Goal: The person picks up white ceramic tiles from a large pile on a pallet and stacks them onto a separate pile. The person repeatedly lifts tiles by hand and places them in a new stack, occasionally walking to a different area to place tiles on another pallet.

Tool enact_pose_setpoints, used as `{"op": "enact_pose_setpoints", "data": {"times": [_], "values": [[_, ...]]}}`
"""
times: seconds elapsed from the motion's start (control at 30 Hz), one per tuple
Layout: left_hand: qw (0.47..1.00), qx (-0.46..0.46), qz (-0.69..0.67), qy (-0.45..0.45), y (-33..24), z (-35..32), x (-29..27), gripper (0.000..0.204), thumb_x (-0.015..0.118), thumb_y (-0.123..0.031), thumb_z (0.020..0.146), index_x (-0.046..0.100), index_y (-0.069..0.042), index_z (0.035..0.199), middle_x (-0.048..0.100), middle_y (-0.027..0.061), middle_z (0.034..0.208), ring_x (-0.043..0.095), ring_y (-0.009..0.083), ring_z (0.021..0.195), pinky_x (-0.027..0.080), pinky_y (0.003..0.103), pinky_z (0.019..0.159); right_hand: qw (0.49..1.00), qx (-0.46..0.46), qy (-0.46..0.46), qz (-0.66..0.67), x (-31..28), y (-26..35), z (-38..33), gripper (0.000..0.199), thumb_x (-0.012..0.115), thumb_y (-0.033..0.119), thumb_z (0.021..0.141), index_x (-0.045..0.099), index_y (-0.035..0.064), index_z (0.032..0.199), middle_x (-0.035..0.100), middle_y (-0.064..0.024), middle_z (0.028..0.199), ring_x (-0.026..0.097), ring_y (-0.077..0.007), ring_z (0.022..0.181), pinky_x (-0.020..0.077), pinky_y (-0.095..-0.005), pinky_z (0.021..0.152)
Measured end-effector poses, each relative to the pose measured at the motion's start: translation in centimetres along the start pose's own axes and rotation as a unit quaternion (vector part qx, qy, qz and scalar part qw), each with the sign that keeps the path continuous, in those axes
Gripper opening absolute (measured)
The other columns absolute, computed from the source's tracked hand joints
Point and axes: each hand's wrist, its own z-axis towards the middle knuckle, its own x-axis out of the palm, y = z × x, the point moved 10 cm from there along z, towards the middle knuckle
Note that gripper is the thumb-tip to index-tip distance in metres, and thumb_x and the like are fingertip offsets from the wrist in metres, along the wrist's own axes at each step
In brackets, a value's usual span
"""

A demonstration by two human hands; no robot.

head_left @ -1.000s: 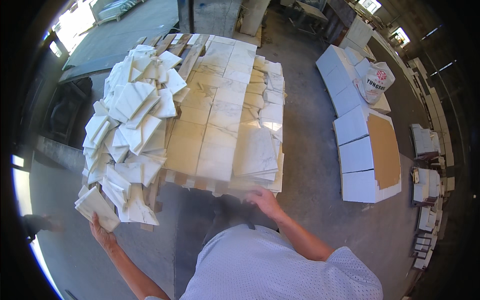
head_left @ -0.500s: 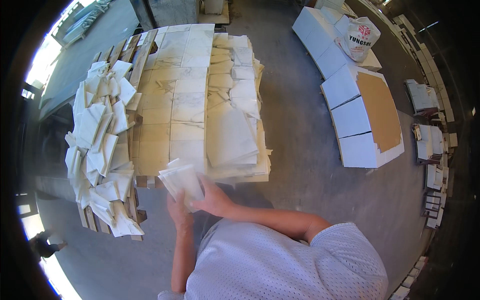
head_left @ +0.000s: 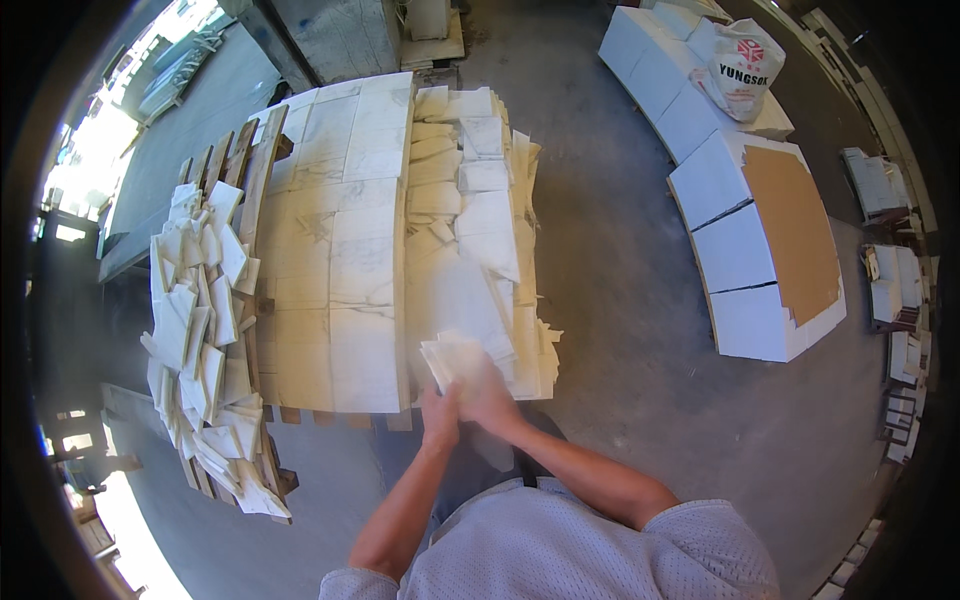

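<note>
Together my two hands hold a small stack of white marble pieces (head_left: 452, 352) in front of my body, at the near edge of the stacked marble. My left hand (head_left: 440, 413) is closed on the stack's lower left side. My right hand (head_left: 488, 396) wraps round its right side, slightly blurred. Just beyond the stack lies a large pale marble slab (head_left: 462, 300), on top of a column of broken marble pieces (head_left: 487, 177). To its left are rows of squared marble tiles (head_left: 365, 265).
Jumbled marble offcuts (head_left: 205, 330) lie on a wooden pallet (head_left: 262, 180) at the left. Across the concrete floor (head_left: 600, 290), at the right, stand white blocks (head_left: 735, 250) with a brown cardboard sheet (head_left: 793, 225) and a white sack (head_left: 742, 72).
Both hands have carried the marble pieces to the right, from before the squared tiles to the near end of the broken-piece column. The view has shifted slightly.
</note>
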Motion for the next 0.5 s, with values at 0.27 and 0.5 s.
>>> {"op": "enact_pose_setpoints", "data": {"times": [0.27, 0.5], "values": [[0.978, -0.06, 0.182, 0.077, 6.3, 13.9, 0.0, 0.047, 0.063, -0.035, 0.091, 0.06, 0.007, 0.111, 0.068, 0.0135, 0.098, 0.065, 0.0195, 0.088, 0.052, 0.033, 0.073, 0.994, 0.103, -0.027, 0.014, -0.6, -6.4, 7.8, 0.081, 0.079, 0.027, 0.071, 0.037, -0.0022, 0.134, 0.057, -0.023, 0.12, 0.059, -0.0436, 0.107, 0.0492, -0.0456, 0.09], [0.702, 0.141, 0.683, 0.143, -5.4, 15.2, 3.2, 0.048, 0.054, -0.046, 0.093, 0.068, 0.0, 0.097, 0.069, 0.0232, 0.081, 0.068, 0.0397, 0.079, 0.053, 0.046, 0.071, 0.934, 0.114, -0.054, -0.335, -0.7, -4.9, 9.7, 0.074, 0.075, 0.019, 0.074, 0.038, -0.0062, 0.133, 0.057, -0.0185, 0.112, 0.059, -0.0375, 0.1, 0.051, -0.0451, 0.084]]}}
